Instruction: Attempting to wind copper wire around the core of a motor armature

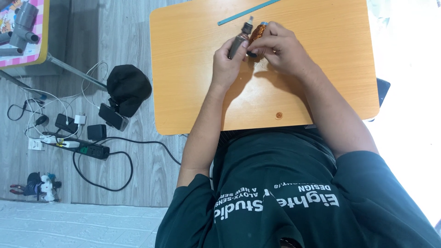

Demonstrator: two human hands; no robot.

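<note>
Holding a dark, slim tool (239,42) in the left hand (226,64), the person brings its metal tip toward the far end of a coppery wound coil (258,32), and both sit over the far middle of the orange surface (193,73). To my eye, the work would go best with both wrists kept low on the surface, so that the tool tip meets the coil steadily and does not skate off the fine winding. The left hand is closed around the tool's barrel, thumb lying along it. The right hand (278,48) is curled over the coil from the side, fingers bunched and pinching at it near the tool; most of the coil is hidden under those fingers, so I cannot tell how firmly it is gripped. A thin teal strip (248,12) lies just beyond the coil, near the far edge of the surface. Off to the left of the surface, on the wooden floor (115,55), lie a black cap (129,87), a power strip (89,149) and tangled cables (50,105).
</note>
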